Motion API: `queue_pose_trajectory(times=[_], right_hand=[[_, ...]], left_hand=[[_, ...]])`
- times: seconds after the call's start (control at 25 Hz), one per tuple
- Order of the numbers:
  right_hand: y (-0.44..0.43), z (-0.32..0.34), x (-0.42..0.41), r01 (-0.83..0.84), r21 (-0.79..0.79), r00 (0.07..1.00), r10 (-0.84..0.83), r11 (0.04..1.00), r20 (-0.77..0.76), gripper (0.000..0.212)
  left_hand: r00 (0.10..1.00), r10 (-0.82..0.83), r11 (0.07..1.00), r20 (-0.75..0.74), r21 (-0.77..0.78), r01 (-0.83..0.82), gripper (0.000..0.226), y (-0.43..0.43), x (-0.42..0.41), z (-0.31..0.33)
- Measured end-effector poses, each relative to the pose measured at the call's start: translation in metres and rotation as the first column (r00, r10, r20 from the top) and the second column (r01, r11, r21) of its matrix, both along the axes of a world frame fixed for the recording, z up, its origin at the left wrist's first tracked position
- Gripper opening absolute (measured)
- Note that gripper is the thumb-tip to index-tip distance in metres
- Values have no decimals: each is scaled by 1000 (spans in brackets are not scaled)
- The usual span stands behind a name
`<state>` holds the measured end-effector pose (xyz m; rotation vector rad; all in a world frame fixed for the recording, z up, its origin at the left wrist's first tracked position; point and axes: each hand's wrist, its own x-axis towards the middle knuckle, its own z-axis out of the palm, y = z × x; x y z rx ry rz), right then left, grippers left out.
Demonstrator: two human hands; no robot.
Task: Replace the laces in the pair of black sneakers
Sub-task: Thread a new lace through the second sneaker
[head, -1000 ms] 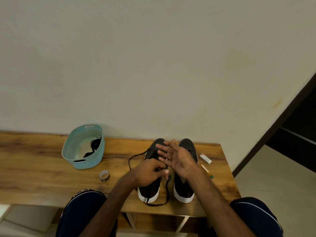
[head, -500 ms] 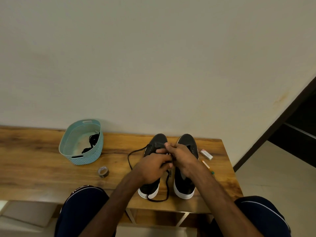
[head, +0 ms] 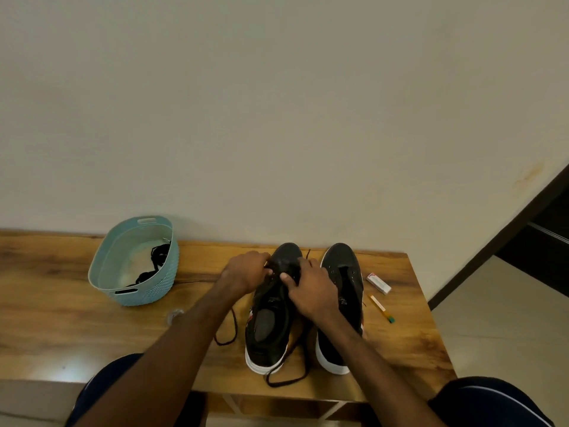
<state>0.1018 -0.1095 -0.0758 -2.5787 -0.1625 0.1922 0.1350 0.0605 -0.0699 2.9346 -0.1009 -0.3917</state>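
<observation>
Two black sneakers with white soles stand side by side on the wooden table (head: 61, 328), toes toward the wall. On the left sneaker (head: 271, 318), my left hand (head: 246, 272) curls at the left side of its front eyelets and pinches the black lace (head: 286, 365). My right hand (head: 311, 291) grips the same shoe's right side near the tongue, thumb pressed on it. The lace trails loose beside and in front of the heel. No lace shows in the right sneaker (head: 341, 272), and my right forearm covers part of it.
A light-blue basket (head: 135, 288) at the left holds more black laces (head: 157, 260). A small roll of tape (head: 175, 314) lies near my left forearm. A white box (head: 378, 283) and a thin stick (head: 381, 308) lie to the right of the sneakers, near the table's right edge.
A second ago my right hand was spread open over the shoes; it has since closed onto the left sneaker. Both hands have moved forward toward the toe end.
</observation>
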Motion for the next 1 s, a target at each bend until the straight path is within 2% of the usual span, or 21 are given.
queue_pose_trajectory(times=[0.08, 0.16, 0.36, 0.52, 0.72, 0.8, 0.88, 0.92, 1.0], right_hand=[[5, -7, 21, -12, -45, 998, 8, 999, -70, 70], [7, -14, 32, -46, -56, 992, 39, 997, -120, 67], [4, -26, 32, -92, -165, 995, 84, 982, -58, 63], [3, -26, 34, -87, -120, 995, 81, 989, -61, 61], [3, -25, 29, -59, -93, 997, 54, 994, -56, 58], [2, -28, 27, -53, -6, 998, 53, 999, -32, 54], [1, -28, 23, 42, 213, 996, -58, 976, 71, 39], [1, -23, 19, 116, 352, 980, -165, 929, 113, 29], [1, -3, 8, 231, 573, 931, -349, 786, 104, 14]], left_hand=[[997, -50, 998, 52, 41, 48, 33, -5, 11, -8], [994, -53, 996, 93, 74, 47, 27, -5, 16, -7], [985, -60, 976, 164, 218, 23, 30, 17, 15, 14], [992, 25, 974, 122, 220, -52, 33, 33, 6, 25], [975, 88, 955, 206, 260, -141, 30, 39, -13, 33], [970, 134, 979, 202, 123, -161, 30, 39, -22, 30], [953, 251, 950, 171, -232, -208, 32, 37, -27, 32], [940, 303, 881, 160, -423, -212, 32, 35, -29, 38], [911, 366, 715, 189, -684, -145, 32, 32, -38, 54]])
